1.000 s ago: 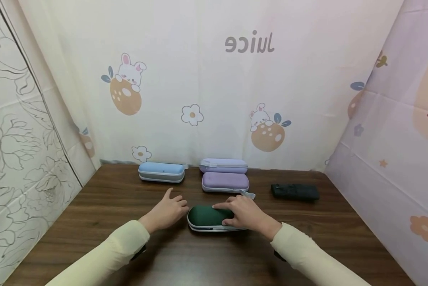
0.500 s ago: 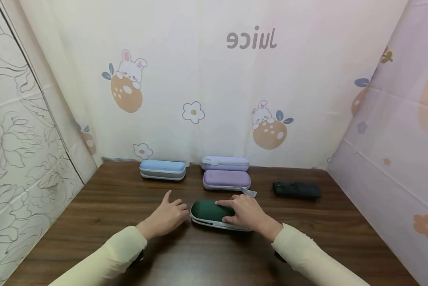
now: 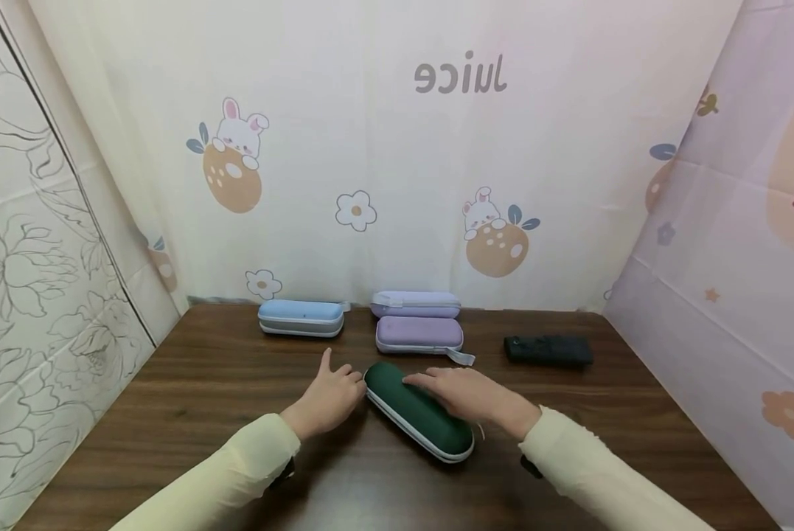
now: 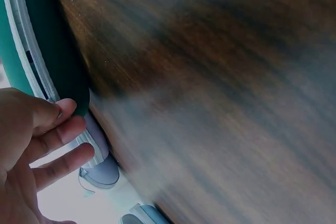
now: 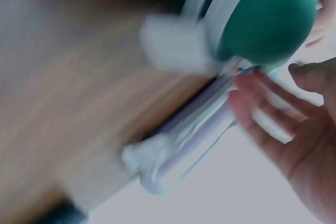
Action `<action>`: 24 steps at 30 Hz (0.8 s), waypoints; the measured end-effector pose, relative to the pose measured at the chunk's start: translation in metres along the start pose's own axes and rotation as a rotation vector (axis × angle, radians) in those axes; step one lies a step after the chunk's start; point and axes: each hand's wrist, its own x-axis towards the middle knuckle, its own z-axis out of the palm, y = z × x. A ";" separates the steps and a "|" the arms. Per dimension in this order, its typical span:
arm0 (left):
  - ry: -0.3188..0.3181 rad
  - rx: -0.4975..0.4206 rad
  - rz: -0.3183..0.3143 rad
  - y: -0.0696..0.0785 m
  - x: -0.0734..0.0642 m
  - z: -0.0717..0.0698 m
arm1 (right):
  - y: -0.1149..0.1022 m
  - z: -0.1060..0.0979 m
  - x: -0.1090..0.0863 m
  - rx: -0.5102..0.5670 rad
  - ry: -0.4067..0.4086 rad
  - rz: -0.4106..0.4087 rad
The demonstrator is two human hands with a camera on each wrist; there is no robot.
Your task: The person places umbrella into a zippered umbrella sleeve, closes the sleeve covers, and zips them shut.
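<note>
A green zip-up glasses case [image 3: 423,413] with pale zipper tape lies slantwise on the table, its far end toward the left. My left hand [image 3: 330,398] is at that far end. Seen from the left wrist, its thumb and a finger [image 4: 63,109] pinch at the zipper, where dark gaps show between the tapes; any pull there is hidden. My right hand [image 3: 469,394] lies along the case's far right side, fingers fairly straight. In the blurred right wrist view, a white wrist loop [image 5: 176,43] sticks out from the case's end near the right fingertips.
Behind the green case stand a purple case [image 3: 419,333] and a lilac case [image 3: 416,299], one before the other. A blue and grey case [image 3: 301,318] is at the back left. A dark folded pouch [image 3: 548,351] lies back right. Printed curtains [image 3: 370,147] border the table.
The green case has turned from lying crosswise to slantwise, its right end swinging toward me. My left hand has shifted slightly right with the other end; the right hand has slid to the far side.
</note>
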 end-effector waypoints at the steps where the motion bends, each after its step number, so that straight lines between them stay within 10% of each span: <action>1: -0.008 -0.006 -0.005 -0.001 0.000 0.000 | 0.004 -0.002 0.001 -0.044 -0.002 -0.063; 8: -0.044 -0.034 -0.021 -0.004 0.007 -0.002 | 0.015 -0.009 0.014 -0.366 0.003 -0.416; 24: -0.079 0.014 -0.027 -0.005 0.016 0.007 | -0.003 -0.017 0.029 -0.302 -0.111 -0.423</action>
